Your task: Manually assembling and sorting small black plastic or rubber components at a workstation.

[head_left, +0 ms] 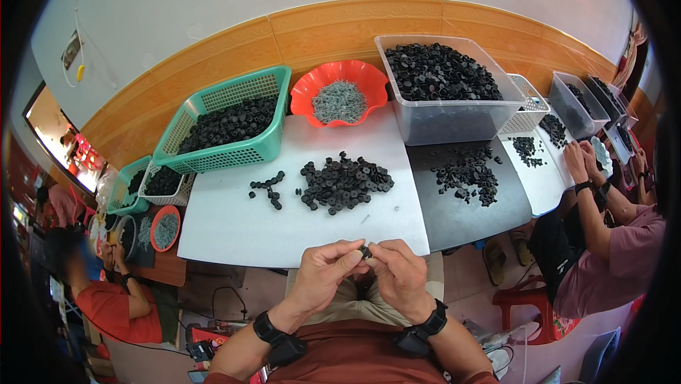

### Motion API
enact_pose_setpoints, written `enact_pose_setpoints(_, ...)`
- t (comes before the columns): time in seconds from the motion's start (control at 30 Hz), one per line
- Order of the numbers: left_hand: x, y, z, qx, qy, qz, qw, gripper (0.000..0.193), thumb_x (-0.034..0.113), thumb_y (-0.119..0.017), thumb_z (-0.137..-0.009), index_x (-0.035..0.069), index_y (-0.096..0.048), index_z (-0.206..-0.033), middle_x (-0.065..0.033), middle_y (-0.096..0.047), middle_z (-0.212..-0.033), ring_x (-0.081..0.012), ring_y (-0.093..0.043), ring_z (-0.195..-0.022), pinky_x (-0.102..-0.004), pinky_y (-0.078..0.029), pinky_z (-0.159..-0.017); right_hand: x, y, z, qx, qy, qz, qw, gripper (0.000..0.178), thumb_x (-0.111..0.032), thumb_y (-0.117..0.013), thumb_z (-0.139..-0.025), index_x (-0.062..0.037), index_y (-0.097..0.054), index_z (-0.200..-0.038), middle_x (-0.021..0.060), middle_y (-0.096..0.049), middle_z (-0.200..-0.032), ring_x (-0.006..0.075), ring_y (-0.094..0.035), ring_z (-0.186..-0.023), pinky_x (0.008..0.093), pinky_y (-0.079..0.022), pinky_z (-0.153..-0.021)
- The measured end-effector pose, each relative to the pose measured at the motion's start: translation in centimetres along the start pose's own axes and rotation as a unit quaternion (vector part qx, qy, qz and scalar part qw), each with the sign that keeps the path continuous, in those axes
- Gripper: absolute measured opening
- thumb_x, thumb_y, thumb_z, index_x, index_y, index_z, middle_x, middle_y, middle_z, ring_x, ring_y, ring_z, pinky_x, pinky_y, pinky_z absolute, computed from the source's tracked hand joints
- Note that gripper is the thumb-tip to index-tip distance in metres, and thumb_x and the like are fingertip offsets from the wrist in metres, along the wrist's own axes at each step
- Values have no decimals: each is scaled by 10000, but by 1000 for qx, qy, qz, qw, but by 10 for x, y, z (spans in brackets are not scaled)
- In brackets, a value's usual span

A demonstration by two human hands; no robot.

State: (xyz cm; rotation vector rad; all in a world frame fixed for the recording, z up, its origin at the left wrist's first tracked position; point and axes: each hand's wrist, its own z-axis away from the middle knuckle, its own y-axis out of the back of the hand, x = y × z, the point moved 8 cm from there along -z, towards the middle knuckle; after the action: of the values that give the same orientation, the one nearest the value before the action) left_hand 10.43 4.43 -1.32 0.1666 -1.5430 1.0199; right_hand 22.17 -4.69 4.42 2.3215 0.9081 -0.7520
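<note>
My left hand (pixel 325 270) and my right hand (pixel 401 275) meet just off the near edge of the white work surface. Both pinch one small black round part (pixel 365 250) between thumbs and fingertips; the fingers cover most of it. Ahead lies a heap of black disc-like parts with centre holes (pixel 346 184). To its left is a smaller, loose group of black parts (pixel 268 189). A single thin screw or pin (pixel 366 218) rests between the heap and my hands.
Along the wall stand a green basket (pixel 266 144) of black parts, a red scalloped bowl (pixel 301 93) of metal screws or pins and a clear bin (pixel 454 123) of black pieces. More black parts (pixel 468 174) lie on a dark board. People work on both sides.
</note>
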Motion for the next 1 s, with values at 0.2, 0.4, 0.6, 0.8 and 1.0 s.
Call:
enact_pose_setpoints(0.2, 2, -2, 1, 2, -15, -8, 1000, 294, 70, -646, -1024, -60, -661, -1288, -86, -695, -1133, -147, -707, -952, -274, -607, -890, -1, 0, 2, 2, 2, 19, 1000, 277, 52, -762, -860, 20, -694, -1127, 147, -688, -976, 271, -718, -747, 345, -584, -607)
enact_pose_setpoints(0.4, 1, -2, 1, 6, -15, -10, 1000, 293, 63, -644, -1023, -58, -662, -1289, -98, -698, -1165, -151, -709, -972, -272, -608, -896, 1, 0, 4, 9, 0, 12, 1000, 275, 51, -759, -863, 22, -693, -1128, 148, -689, -979, 276, -721, -750, 345, -588, -615)
enact_pose_setpoints(0.6, 1, -5, 1, -3, -17, -7, 1000, 295, 62, -636, -1027, -58, -658, -1295, -100, -697, -1172, -153, -704, -992, -275, -604, -909, 3, 1, 5, 8, 1, 3, 1000, 268, 60, -744, -872, 31, -691, -1133, 150, -690, -982, 283, -726, -766, 345, -592, -625)
enact_pose_setpoints(0.8, -2, -7, 1, 4, -12, -13, 1000, 301, 71, -640, -1027, -49, -658, -1302, -99, -700, -1178, -151, -704, -978, -271, -600, -893, 2, 4, 4, 15, -3, -1, 1000, 270, 56, -735, -884, 16, -692, -1147, 148, -685, -972, 269, -717, -764, 336, -592, -626)
enact_pose_setpoints(1.0, 1, -10, 4, 5, -24, -38, 999, 302, 88, -650, -1028, -44, -668, -1300, -77, -716, -1108, -135, -687, -941, -259, -570, -821, -1, 6, 3, 28, -4, -1, 1000, 245, 38, -745, -887, -2, -690, -1121, 140, -685, -956, 254, -710, -753, 328, -583, -611)
